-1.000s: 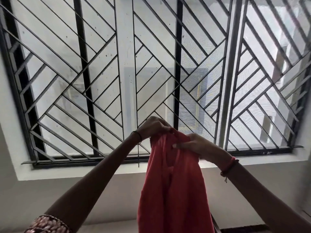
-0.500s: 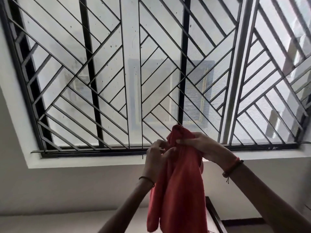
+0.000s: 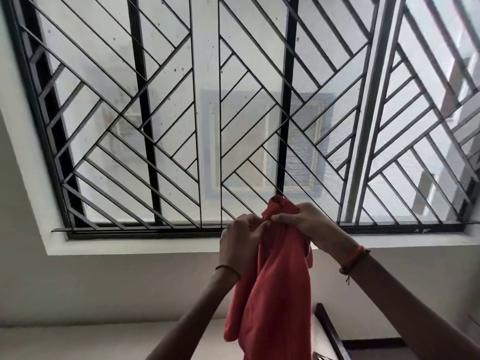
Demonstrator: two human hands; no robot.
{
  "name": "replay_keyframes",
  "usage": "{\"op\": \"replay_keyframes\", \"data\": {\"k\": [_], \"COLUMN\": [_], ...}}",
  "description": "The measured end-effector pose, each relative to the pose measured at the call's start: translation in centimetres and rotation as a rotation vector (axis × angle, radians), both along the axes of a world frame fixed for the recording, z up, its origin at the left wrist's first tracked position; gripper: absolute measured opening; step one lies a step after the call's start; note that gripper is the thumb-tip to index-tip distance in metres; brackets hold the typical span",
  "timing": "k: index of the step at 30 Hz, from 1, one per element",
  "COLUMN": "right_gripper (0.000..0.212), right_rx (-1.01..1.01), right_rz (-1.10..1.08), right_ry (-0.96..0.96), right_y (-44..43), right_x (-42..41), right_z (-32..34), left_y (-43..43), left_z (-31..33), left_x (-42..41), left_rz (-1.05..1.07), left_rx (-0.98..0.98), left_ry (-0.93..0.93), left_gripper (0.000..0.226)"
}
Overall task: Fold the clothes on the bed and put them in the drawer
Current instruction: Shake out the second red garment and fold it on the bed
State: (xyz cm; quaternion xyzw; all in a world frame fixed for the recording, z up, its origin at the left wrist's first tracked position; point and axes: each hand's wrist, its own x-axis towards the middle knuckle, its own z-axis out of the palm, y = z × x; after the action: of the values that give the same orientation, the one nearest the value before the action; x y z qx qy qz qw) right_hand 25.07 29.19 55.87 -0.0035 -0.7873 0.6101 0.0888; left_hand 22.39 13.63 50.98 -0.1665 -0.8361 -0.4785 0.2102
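Cloth [image 3: 275, 294], red and limp, hangs in mid-air in the head view. Only the two hands carry it, and neither bed nor drawer shows. Its long axis runs straight down from the grip. Nearly all of it lies below the hands and leaves the frame at the bottom, with just a small bunched tip standing above the fingers. The left hand [image 3: 239, 242] pinches the top from the left, fingers curled into the fabric. The right hand [image 3: 304, 224], slightly higher, clamps the same bunch from the right, and the two hands touch or nearly do. Behind them are the grille [image 3: 155, 126] and sill [image 3: 130, 245]. Both hands are equally near the top edge, so the next move probably means drawing them apart sideways along it to spread the hanging length.
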Motion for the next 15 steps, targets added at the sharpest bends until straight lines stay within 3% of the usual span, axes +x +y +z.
{"op": "replay_keyframes", "data": {"k": [5, 15], "right_gripper": [0.016, 0.008], "right_rx": [-0.025, -0.125], "right_rz": [0.007, 0.065], "right_ry": [0.008, -0.046], "right_y": [-0.3, -0.5], "right_x": [0.0, 0.5], "right_z": [0.1, -0.4], "left_y": [-0.2, -0.5], "left_z": [0.5, 0.4], "left_x": [-0.5, -1.6], "left_rz": [-0.100, -0.189], "left_rx": [0.156, 0.096], "left_ry": [-0.112, -0.235], "left_gripper": [0.027, 0.019]}}
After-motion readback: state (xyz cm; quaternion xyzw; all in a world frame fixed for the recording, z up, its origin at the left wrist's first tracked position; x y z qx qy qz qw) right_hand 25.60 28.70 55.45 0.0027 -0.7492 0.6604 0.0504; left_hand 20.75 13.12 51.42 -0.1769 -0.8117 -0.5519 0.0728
